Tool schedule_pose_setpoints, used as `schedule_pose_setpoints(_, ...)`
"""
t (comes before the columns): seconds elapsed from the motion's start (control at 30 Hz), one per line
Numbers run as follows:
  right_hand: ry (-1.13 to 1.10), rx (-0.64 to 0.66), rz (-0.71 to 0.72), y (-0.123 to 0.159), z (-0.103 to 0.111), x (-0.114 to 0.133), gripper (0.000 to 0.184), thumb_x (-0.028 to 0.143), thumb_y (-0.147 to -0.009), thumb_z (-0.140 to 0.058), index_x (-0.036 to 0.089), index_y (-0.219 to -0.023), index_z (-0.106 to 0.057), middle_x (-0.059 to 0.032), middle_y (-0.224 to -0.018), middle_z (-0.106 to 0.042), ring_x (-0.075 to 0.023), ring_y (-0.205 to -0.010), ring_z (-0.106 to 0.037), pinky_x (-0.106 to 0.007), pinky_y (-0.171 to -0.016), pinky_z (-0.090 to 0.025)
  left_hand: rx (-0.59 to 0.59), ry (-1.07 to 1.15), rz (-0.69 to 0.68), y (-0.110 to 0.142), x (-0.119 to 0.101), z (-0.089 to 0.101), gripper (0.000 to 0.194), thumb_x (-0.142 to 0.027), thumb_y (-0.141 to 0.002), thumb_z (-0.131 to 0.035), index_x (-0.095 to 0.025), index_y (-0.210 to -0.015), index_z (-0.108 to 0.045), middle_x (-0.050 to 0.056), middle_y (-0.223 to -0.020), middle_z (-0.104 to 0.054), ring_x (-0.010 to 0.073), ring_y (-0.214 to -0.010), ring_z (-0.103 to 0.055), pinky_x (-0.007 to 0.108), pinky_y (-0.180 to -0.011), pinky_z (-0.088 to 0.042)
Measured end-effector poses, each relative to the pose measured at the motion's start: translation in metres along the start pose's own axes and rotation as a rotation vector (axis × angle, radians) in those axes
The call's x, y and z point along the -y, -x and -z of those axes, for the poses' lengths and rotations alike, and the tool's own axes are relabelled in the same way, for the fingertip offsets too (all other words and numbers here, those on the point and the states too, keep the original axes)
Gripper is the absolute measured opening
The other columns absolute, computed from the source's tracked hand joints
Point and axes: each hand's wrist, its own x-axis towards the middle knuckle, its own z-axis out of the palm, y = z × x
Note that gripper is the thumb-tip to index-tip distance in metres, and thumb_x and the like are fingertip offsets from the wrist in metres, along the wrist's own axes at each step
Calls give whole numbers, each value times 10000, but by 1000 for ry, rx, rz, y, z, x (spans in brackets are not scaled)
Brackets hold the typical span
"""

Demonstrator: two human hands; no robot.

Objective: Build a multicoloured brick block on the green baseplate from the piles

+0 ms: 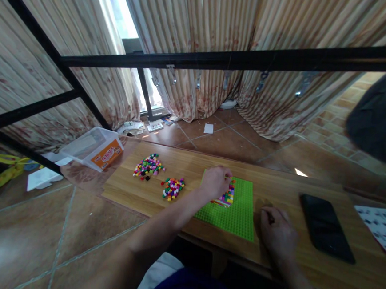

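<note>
A green studded baseplate (240,217) lies on the wooden table, carrying a block of small multicoloured building bricks (230,196) stacked in layers. Over this block is my left hand (216,182), its fingers pinched together at the far right corner of the stack; whatever the fingertips hold is too small to make out. The hand covers much of the block. Just right of the baseplate, my right hand (277,233) rests on the table with its fingers curled in, and nothing shows in it.
Two piles of loose bricks, a farther pile (149,165) and a nearer pile (172,188), lie left on the table. A clear plastic box (94,148) with an orange label stands beyond the left end. At right are a black phone (326,228) and a printed sheet (378,228).
</note>
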Motion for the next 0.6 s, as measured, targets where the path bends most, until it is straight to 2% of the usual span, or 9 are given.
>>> schedule_pose_setpoints(0.6, 14, -4, -4, 0, 0, 0, 338, 424, -941, -459, 186, -900, -695, -80, -929, -685, -191, -804, -601, -317, -721, -441, 4, 18, -11, -1, 0, -5, 216, -195, -926, -598, -206, -1031, -786, 53, -1060, -778, 197, -991, -710, 310, -949, -538)
